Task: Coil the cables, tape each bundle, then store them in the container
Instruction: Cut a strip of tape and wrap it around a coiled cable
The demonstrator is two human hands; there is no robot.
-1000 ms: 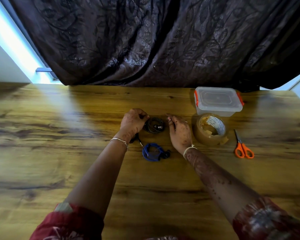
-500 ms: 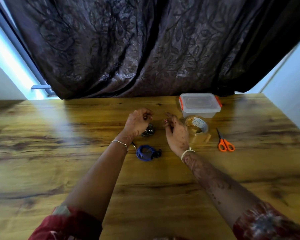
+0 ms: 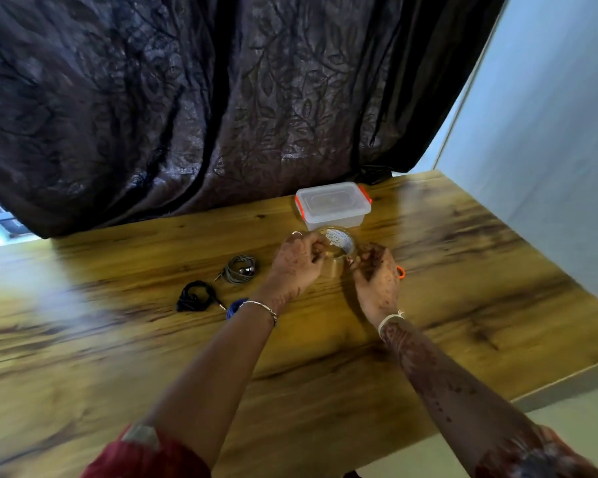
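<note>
A roll of tape [image 3: 340,244] stands on a wooden table [image 3: 463,270], just in front of a clear plastic container [image 3: 334,207] whose lid is on and clipped with orange latches; both hands are at the roll. The left hand [image 3: 299,265] grips it from the left side, fingers curled over the rim and thumb against the outer face; the right hand [image 3: 377,276] comes in from the right with its fingers bent, the fingertips [image 3: 354,262] pinching at the near face of the roll; whether they hold a loose end of tape cannot be told. To the left of the hands lie three coiled cables, all apart from each other: a grey cable [image 3: 239,269] nearest the left hand, a black cable [image 3: 194,296] further left and nearer the person, and a blue cable [image 3: 234,306] mostly hidden behind the left wrist, which wears a thin bracelet [image 3: 261,307]. Only an orange handle of the scissors [image 3: 400,271] shows past the right hand. A dark leaf-patterned curtain [image 3: 221,98] hangs behind the table; a pale wall [image 3: 549,150] stands to the right.
</note>
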